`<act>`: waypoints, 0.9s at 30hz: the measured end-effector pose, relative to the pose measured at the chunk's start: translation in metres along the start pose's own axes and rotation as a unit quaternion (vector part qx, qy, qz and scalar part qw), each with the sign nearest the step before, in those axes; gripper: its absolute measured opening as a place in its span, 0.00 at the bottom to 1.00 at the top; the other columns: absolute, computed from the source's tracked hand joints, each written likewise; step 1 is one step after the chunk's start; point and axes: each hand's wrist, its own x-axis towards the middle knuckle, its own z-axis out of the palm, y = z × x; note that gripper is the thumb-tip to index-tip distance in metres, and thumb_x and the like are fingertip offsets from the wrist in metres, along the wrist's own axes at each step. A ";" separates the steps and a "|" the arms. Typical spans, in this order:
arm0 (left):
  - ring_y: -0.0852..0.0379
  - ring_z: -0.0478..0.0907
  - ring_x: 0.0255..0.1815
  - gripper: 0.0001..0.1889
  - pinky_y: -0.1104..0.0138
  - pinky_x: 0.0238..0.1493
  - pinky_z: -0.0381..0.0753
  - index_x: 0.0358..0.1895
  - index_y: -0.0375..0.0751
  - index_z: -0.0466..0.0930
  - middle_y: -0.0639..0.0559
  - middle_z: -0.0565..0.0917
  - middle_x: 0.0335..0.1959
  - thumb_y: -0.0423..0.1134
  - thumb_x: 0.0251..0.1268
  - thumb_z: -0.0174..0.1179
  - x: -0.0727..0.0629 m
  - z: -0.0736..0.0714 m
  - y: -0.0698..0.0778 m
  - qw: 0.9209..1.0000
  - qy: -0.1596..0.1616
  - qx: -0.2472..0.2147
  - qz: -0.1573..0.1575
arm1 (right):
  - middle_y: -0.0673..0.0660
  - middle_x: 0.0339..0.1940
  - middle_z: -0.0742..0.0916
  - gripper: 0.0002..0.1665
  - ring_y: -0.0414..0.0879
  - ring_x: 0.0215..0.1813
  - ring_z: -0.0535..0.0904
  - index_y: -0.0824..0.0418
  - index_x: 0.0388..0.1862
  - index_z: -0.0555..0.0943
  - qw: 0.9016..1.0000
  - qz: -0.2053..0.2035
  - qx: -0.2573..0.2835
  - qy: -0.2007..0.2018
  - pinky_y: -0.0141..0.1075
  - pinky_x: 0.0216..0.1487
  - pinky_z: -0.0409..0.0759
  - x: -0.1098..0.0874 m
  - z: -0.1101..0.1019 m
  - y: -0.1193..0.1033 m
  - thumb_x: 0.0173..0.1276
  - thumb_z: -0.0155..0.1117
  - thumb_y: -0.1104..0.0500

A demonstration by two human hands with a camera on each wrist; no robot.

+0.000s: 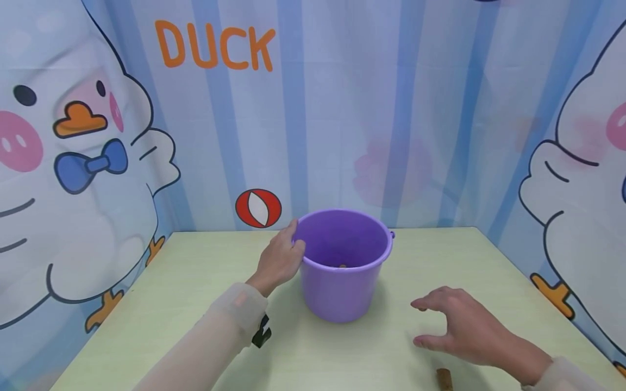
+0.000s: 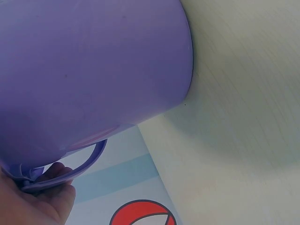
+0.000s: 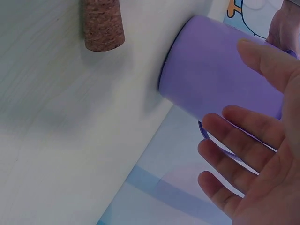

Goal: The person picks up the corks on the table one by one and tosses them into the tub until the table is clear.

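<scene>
A purple bucket (image 1: 339, 296) stands upright on the table, its bail handle (image 2: 89, 161) hanging down its side. My left hand (image 1: 280, 259) grips the bucket's rim at the left, with fingers around the handle where it joins, as the left wrist view shows. My right hand (image 1: 469, 328) hovers to the right of the bucket, thumb and fingers spread apart and holding nothing. On the table just below it lies a cork stopper (image 1: 444, 379), larger in the right wrist view (image 3: 104, 26). A small brown thing (image 1: 343, 266) shows inside the bucket, mostly hidden by the near rim.
The pale wood-grain table (image 1: 205, 320) ends at a blue striped curtain (image 1: 332, 108) at the back. Duck prints cover the curtain on both sides. A dark strap piece (image 1: 262, 332) hangs at my left wrist.
</scene>
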 end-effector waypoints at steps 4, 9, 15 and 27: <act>0.43 0.56 0.81 0.34 0.43 0.77 0.58 0.82 0.39 0.51 0.45 0.60 0.81 0.44 0.75 0.40 -0.001 -0.001 0.001 1.000 0.001 0.000 -0.002 | 0.41 0.45 0.89 0.36 0.45 0.49 0.84 0.52 0.51 0.89 1.000 0.007 0.007 -0.028 0.50 0.51 0.83 -0.001 0.000 0.002 0.50 0.79 0.31; 0.43 0.56 0.81 0.34 0.43 0.77 0.58 0.82 0.40 0.51 0.46 0.60 0.81 0.44 0.75 0.40 -0.001 0.000 0.001 1.000 0.001 -0.002 -0.006 | 0.43 0.44 0.89 0.36 0.47 0.49 0.83 0.53 0.51 0.89 0.998 0.014 0.016 -0.067 0.49 0.50 0.84 -0.003 0.001 0.006 0.49 0.81 0.34; 0.43 0.56 0.81 0.34 0.42 0.76 0.58 0.83 0.40 0.50 0.46 0.59 0.82 0.44 0.75 0.40 -0.001 0.000 0.001 1.000 0.000 -0.003 -0.008 | 0.43 0.41 0.88 0.37 0.47 0.47 0.82 0.55 0.51 0.89 0.996 0.015 0.012 -0.090 0.46 0.46 0.84 -0.006 0.003 0.009 0.48 0.82 0.35; 0.43 0.57 0.81 0.35 0.42 0.76 0.59 0.83 0.40 0.50 0.46 0.59 0.82 0.44 0.76 0.41 0.001 0.001 -0.001 1.000 -0.001 -0.004 -0.004 | 0.43 0.37 0.87 0.31 0.46 0.43 0.80 0.54 0.46 0.89 0.989 0.054 0.010 -0.139 0.49 0.47 0.83 -0.005 0.006 0.008 0.45 0.86 0.40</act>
